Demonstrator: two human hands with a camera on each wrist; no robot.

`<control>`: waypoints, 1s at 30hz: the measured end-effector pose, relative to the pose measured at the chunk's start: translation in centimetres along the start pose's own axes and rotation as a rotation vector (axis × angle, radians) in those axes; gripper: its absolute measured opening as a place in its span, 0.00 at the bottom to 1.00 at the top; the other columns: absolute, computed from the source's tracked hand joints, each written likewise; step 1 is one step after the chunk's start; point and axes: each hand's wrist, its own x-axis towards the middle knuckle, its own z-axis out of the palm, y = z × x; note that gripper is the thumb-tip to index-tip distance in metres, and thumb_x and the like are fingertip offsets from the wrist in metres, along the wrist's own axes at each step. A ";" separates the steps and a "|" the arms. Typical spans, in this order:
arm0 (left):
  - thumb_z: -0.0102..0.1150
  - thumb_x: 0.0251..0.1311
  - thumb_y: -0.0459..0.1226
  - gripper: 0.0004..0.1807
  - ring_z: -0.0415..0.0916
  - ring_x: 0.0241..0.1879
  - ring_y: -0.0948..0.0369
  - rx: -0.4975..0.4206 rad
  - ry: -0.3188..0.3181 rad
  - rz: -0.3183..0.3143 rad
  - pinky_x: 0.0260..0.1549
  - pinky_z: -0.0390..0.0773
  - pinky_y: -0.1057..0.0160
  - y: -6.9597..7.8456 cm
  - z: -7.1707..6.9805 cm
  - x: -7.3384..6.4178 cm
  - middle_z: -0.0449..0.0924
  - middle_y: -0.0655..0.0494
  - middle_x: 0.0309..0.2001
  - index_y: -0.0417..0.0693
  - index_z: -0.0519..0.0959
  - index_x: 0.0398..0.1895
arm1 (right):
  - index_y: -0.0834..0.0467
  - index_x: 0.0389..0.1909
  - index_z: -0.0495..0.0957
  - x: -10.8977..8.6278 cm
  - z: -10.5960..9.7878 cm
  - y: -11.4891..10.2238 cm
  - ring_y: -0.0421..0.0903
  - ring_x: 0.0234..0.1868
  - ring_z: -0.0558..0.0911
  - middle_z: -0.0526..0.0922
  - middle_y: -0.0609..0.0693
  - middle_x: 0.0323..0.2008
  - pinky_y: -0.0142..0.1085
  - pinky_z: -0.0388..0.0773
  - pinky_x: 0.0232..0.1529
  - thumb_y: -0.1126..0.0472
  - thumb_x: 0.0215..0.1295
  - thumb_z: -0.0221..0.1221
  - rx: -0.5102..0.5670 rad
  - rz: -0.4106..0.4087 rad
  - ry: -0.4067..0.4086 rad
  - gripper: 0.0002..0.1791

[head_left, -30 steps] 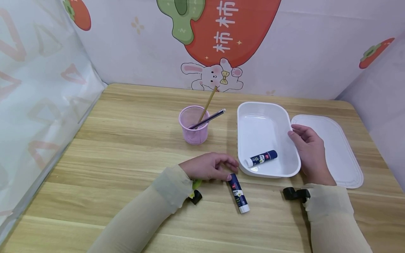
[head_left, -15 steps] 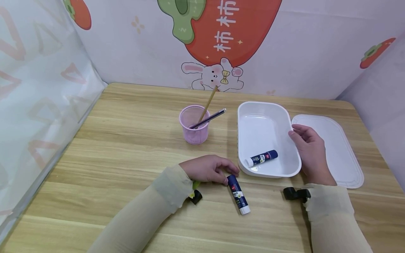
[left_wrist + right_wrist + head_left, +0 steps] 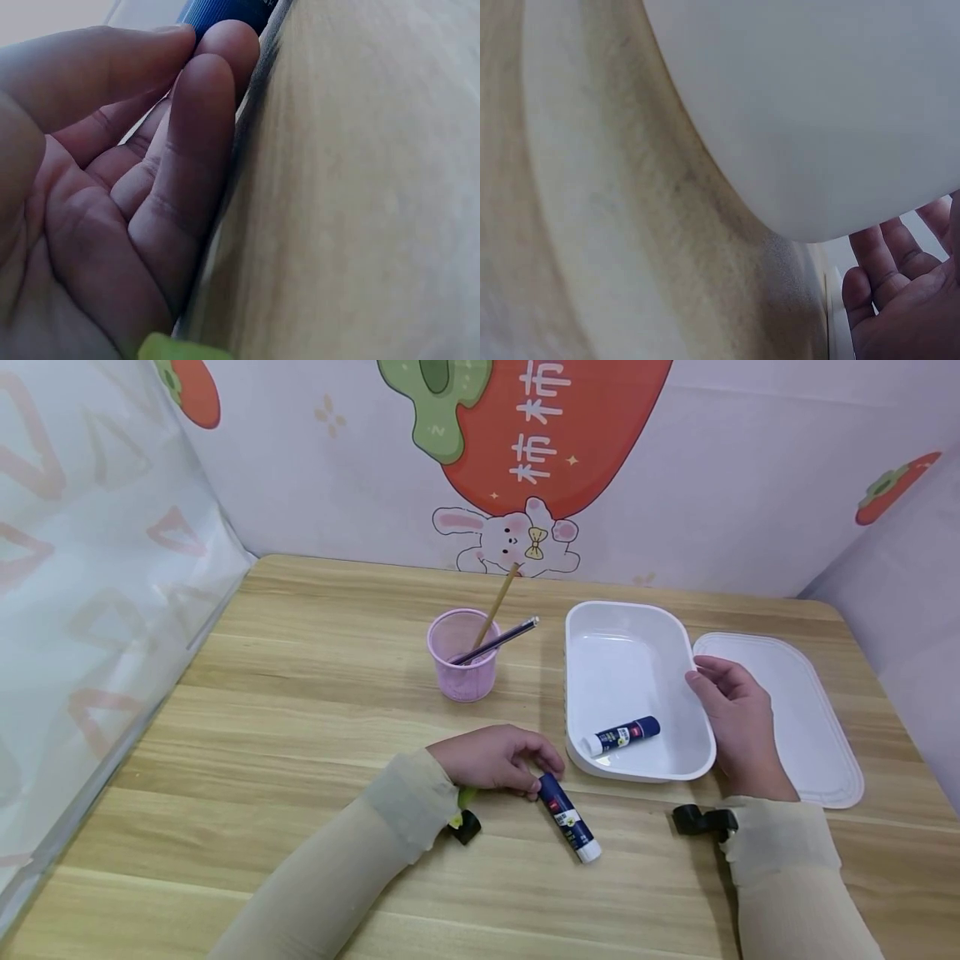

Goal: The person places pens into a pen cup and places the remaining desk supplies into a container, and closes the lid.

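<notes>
A blue glue stick (image 3: pixel 568 820) with a white end slants on the wooden table. My left hand (image 3: pixel 491 757) pinches its dark blue cap end (image 3: pixel 225 16) between thumb and fingertips. Farther right stands a white plastic box (image 3: pixel 622 668) without its lid. My right hand (image 3: pixel 738 714) holds the right rim of the box with its thumb on the edge; in the right wrist view the fingers (image 3: pixel 900 259) lie along the outside of the wall. A second glue stick (image 3: pixel 621 737), also blue, lies inside the box near the front.
A pink cup (image 3: pixel 463 681) holding a pencil (image 3: pixel 491 642) and a thin wooden stick (image 3: pixel 497 606) stands left of the box. The white lid (image 3: pixel 795 718) lies on the table (image 3: pixel 300 693) beyond my right hand. A printed cloth (image 3: pixel 337 468) hangs behind the table.
The glue stick at my left hand has turned a little, its white end swinging to the right. My left fingers have shifted slightly on the cap. The right hand stays on the box.
</notes>
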 end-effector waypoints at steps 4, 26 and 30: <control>0.61 0.55 0.28 0.16 0.79 0.31 0.64 -0.008 0.010 -0.010 0.32 0.79 0.66 -0.2 -0.2 0.0 0.81 0.59 0.37 0.50 0.79 0.46 | 0.44 0.61 0.69 0.0 0.1 0.0 0.39 0.49 0.73 0.72 0.47 0.54 0.19 0.75 0.39 0.42 0.61 0.55 0.006 0.000 0.003 0.27; 0.60 0.56 0.28 0.15 0.80 0.36 0.54 -0.302 0.040 0.069 0.41 0.80 0.58 0.8 -1.1 -0.9 0.81 0.42 0.41 0.47 0.80 0.47 | 0.45 0.62 0.69 0.0 0.0 0.1 0.40 0.50 0.72 0.72 0.47 0.53 0.19 0.74 0.39 0.42 0.61 0.55 0.014 -0.015 0.003 0.28; 0.61 0.57 0.29 0.14 0.80 0.36 0.55 -0.340 0.086 0.107 0.42 0.79 0.51 0.8 -1.1 -0.8 0.80 0.40 0.42 0.48 0.80 0.47 | 0.46 0.62 0.69 0.0 0.0 0.1 0.39 0.49 0.73 0.72 0.47 0.53 0.19 0.74 0.39 0.44 0.62 0.55 0.015 -0.011 0.002 0.27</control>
